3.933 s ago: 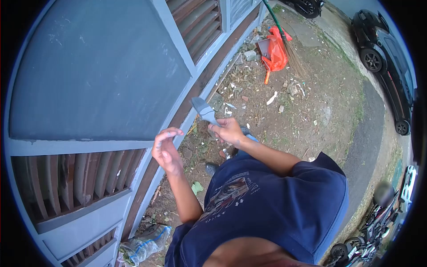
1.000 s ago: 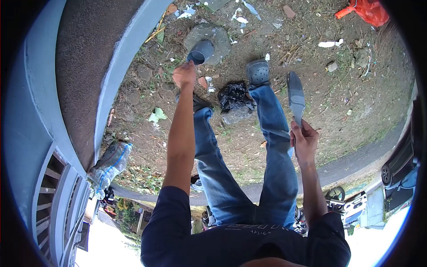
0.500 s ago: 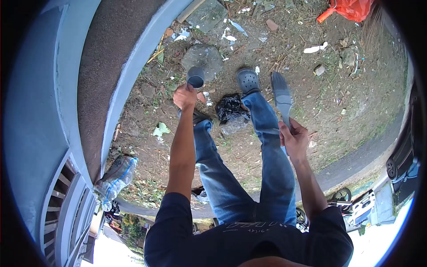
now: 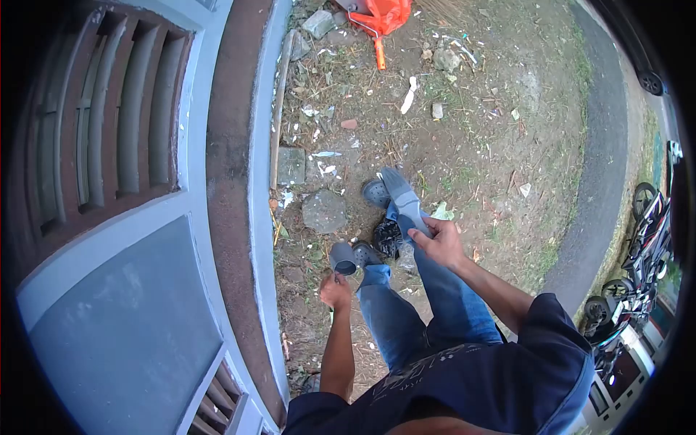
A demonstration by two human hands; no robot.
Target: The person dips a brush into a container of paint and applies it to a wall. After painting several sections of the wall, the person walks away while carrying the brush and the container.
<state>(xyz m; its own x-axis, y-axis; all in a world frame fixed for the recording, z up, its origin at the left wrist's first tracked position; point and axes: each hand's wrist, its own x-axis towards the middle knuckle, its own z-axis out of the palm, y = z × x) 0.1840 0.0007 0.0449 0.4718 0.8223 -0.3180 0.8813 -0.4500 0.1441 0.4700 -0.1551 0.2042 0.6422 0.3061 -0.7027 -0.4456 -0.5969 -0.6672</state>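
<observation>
A grey cup [image 4: 343, 259] is held by its handle in my left hand [image 4: 336, 291], its dark mouth facing toward me. My right hand [image 4: 441, 244] grips the handle of a wide grey brush [image 4: 403, 196], whose bristles point up and to the left, above my legs. Both hands are closed and well apart. The brush overlaps the view of one clog [image 4: 375, 193]; the other clog [image 4: 367, 254] is just right of the cup. A crumpled black plastic bag [image 4: 388, 235] lies on the ground between my legs.
A blue-grey wall [image 4: 123, 326] with slatted vents [image 4: 130, 101] and a raised ledge run along the left. An orange-handled roller [image 4: 379, 52] lies by a red bag [image 4: 390, 14]. Stepping stones [image 4: 324, 211], litter and twigs dot the soil. Motorcycles [image 4: 638, 254] stand at the right.
The view has swung toward the wall, and my feet appear closer together. Both the cup and the brush are still held; the brush now tilts left and appears nearer the cup.
</observation>
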